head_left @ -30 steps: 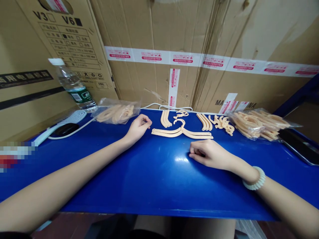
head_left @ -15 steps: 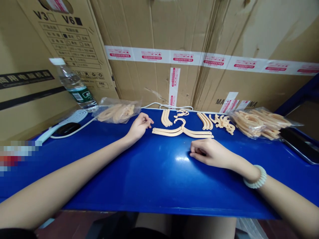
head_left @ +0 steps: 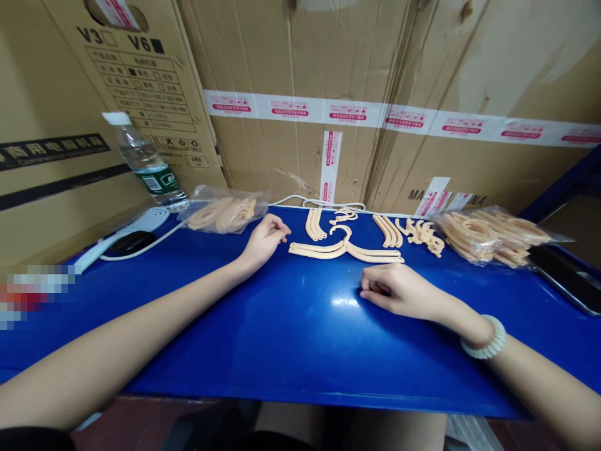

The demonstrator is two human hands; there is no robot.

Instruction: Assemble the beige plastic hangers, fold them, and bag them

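My left hand (head_left: 267,239) rests on the blue table with its fingers curled in and nothing visible in them. Just right of it lies a beige folding clothes hanger (head_left: 346,249), its arms spread and its hook pointing away from me. Nearer to me, below the hanger's right arm, my right hand (head_left: 392,289) is curled into a loose fist, with no object showing. Behind the hanger are curved hanger arms (head_left: 315,224) and loose hooks (head_left: 345,215) on the left. More hanger arms (head_left: 387,231) and a heap of hooks (head_left: 425,235) lie on the right.
Clear bags of beige hanger parts lie at the left (head_left: 223,212) and right (head_left: 491,233). A water bottle (head_left: 153,166), a black mouse (head_left: 129,243) and a white cable are at left. A black phone (head_left: 566,275) lies far right. Cardboard boxes (head_left: 300,150) stand behind the table (head_left: 263,338).
The whole view has shifted slightly right and down. Both hands and the hanger parts keep their places on the table.
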